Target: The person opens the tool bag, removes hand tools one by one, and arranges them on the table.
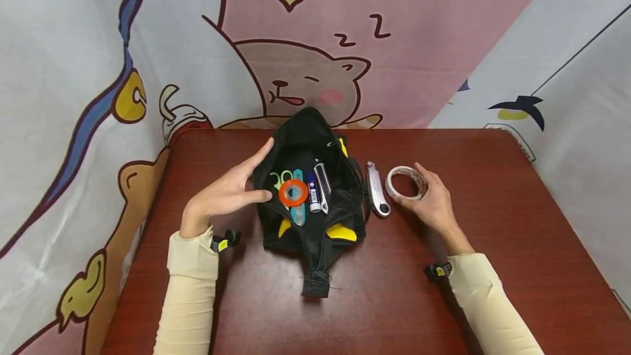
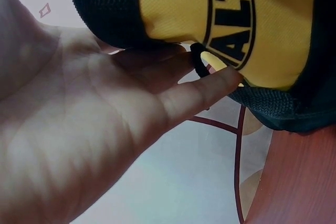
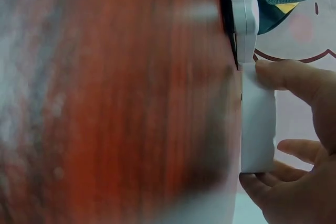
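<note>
A black bag with yellow patches [image 1: 341, 233] stands unzipped on the table. My left hand [image 1: 224, 190] is at its left rim, thumb and forefinger spread; in the left wrist view, straight fingers [image 2: 199, 95] touch the yellow side. In the bag lie green-handled scissors [image 1: 286, 175], an orange roll of tape [image 1: 282, 200], a teal utility knife [image 1: 298, 216], a glue stick [image 1: 313, 193] and a silver-and-black cutter [image 1: 322, 182]. My right hand [image 1: 434, 201] grips a white roll of tape [image 1: 391, 185] by its right side, between thumb and fingers. The roll lies flat on or close to the tabletop.
A silver folding utility knife [image 1: 376, 188] lies between the bag and the tape roll, near the roll's left edge. The bag's strap end [image 1: 315, 285] points toward me on the reddish-brown table [image 1: 384, 316]. A printed cloth [image 1: 394, 70] hangs behind the table.
</note>
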Action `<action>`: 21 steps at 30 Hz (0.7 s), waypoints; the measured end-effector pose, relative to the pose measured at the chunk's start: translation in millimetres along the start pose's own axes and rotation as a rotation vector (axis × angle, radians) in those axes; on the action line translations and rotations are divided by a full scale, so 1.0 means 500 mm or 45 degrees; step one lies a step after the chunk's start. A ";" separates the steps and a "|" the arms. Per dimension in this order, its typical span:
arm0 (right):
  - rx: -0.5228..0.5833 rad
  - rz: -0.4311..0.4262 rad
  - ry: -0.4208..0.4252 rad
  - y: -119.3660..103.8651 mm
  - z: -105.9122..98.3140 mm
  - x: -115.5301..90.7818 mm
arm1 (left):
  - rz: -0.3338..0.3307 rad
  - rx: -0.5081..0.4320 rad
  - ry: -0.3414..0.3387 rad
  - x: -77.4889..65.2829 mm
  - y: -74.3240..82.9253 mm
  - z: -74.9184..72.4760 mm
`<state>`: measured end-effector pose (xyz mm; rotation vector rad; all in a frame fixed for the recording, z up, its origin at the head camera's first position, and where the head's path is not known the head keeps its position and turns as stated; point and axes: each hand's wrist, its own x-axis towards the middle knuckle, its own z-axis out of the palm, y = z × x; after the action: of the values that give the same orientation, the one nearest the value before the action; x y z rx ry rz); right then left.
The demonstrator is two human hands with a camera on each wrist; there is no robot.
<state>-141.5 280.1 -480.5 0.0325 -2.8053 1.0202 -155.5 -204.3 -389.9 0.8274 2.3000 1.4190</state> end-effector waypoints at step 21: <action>-0.007 -0.044 -0.054 0.118 0.048 0.021 | -0.004 0.008 -0.002 0.000 0.003 0.001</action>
<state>-159.3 310.3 -534.4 0.1028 -2.8348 1.0159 -154.7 -203.7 -388.8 0.8264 2.3047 1.4102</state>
